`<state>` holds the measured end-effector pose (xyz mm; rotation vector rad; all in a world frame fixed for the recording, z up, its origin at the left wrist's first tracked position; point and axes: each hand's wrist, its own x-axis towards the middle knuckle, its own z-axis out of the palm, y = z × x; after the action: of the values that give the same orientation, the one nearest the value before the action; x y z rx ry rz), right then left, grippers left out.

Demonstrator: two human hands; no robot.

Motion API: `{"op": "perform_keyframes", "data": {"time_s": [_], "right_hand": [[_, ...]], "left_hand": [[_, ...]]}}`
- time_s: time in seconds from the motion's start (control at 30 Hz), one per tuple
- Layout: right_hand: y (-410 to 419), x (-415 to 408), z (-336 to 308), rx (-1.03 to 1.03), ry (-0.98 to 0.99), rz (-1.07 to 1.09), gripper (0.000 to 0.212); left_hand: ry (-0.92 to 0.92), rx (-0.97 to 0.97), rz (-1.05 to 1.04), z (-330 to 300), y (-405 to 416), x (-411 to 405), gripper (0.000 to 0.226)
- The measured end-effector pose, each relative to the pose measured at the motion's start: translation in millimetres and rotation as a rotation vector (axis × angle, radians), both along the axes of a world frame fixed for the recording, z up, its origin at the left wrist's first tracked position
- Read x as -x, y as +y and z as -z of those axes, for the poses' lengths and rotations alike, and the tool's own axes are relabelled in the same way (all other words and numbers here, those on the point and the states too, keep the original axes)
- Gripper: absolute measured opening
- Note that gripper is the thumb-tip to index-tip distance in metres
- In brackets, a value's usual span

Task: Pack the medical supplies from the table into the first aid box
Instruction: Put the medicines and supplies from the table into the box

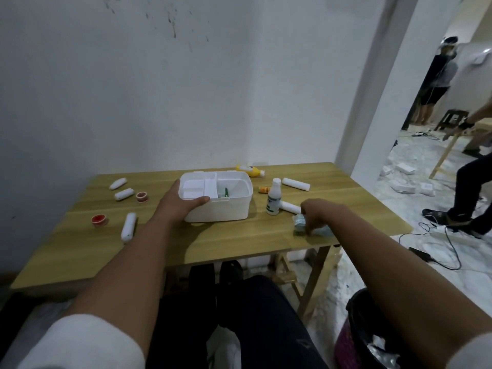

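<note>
The first aid box (217, 198) sat open at the centre of the frame on the wooden table (239, 241), a small green item already in its right compartment. The left hand (178, 202) gripped its near left corner, thumb along the front rim. Right of centre, the right hand (315, 213) reached down with fingers curled onto a pale blue pack (306, 226); whether they had closed on it I cannot tell. Lifting toward the box, the arm could knock over the upright white bottle (274, 197), just left of the hand. Bandage rolls (128, 226) lay scattered at left.
</note>
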<state>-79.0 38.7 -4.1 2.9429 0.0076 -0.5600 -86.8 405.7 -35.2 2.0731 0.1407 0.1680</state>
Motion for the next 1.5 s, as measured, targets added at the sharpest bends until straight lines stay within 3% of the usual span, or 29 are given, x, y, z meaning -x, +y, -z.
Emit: {"op": "perform_keyframes", "data": {"time_s": [0.1, 0.27, 0.33, 0.43, 0.63, 0.8, 0.87, 1.13, 1.3, 1.5], "right_hand": [[14, 1, -41, -0.056, -0.085, -0.086, 0.061], [61, -4, -112, -0.297, -0.279, -0.224, 0.070], [85, -13, -119, -0.387, -0.331, -0.262, 0.070], [119, -32, -110, -0.377, -0.354, -0.332, 0.061], [159, -62, -69, -0.221, -0.194, -0.376, 0.052], [175, -78, -50, -0.352, -0.075, -0.383, 0.034], [176, -81, -46, -0.390, -0.087, -0.384, 0.032], [173, -90, -46, -0.199, -0.138, -0.358, 0.034], [180, -89, -28, -0.348, -0.082, -0.297, 0.018], [170, -95, -26, -0.612, -0.037, -0.208, 0.015]], "left_hand": [[0.023, -0.005, -0.019, 0, 4, -2, 0.124], [0.053, -0.015, -0.024, -5, 2, -10, 0.133], [0.025, -0.009, 0.001, -6, 1, -11, 0.121], [0.000, -0.012, 0.050, -4, 2, -13, 0.087], [-0.028, -0.041, 0.056, -1, 5, -18, 0.092], [-0.026, -0.072, 0.042, 2, 4, -20, 0.094], [-0.032, -0.074, 0.034, 2, 3, -19, 0.096], [-0.026, -0.060, 0.036, 3, 5, -19, 0.100], [-0.046, -0.062, 0.040, 1, 3, -17, 0.098], [-0.044, -0.091, 0.061, -2, 4, -16, 0.098]]}}
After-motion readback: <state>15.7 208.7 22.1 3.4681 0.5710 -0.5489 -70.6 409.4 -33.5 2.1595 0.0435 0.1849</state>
